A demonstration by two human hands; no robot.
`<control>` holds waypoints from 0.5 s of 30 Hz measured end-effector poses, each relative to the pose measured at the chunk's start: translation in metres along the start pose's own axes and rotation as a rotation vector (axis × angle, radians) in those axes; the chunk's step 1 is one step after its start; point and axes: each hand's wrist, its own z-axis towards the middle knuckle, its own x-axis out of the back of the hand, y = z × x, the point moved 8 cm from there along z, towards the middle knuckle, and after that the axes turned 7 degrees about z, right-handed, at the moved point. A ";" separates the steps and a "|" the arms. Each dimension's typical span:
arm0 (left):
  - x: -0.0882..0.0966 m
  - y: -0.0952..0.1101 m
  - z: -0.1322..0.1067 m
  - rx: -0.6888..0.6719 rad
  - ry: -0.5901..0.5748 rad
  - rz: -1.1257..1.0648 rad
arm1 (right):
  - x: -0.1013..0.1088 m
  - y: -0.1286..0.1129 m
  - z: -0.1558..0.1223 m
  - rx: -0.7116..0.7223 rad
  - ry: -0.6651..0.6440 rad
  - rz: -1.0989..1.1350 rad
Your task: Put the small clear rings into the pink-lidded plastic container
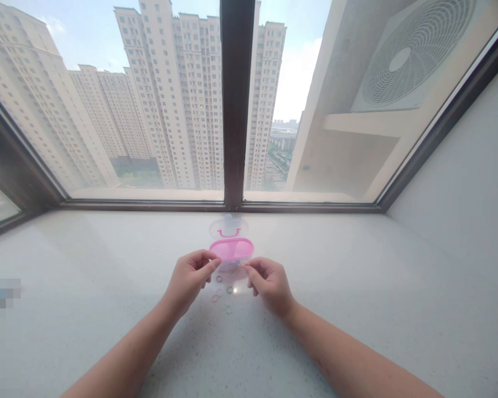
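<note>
- While it rests on the white windowsill [108, 287], the pink box [231, 249] is pinched at 8 o'clock by the left hand [190, 278], fingers clamped.
- Right hand [269, 282] fingers clamp its 4 o'clock edge.
- Small elastic rings [219, 293] lie at the box's 6 o'clock.

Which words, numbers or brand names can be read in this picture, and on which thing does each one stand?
None can be read.
The pink box, pinched at its ends by the left hand and the right hand, shows no print; its clear lid bears only a pink curved mark.
The patch at the left edge is blurred.
The fan unit outside shows no label.
</note>
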 end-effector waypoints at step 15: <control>-0.001 -0.004 0.001 -0.008 -0.017 0.013 | -0.001 0.001 -0.001 -0.008 -0.004 -0.003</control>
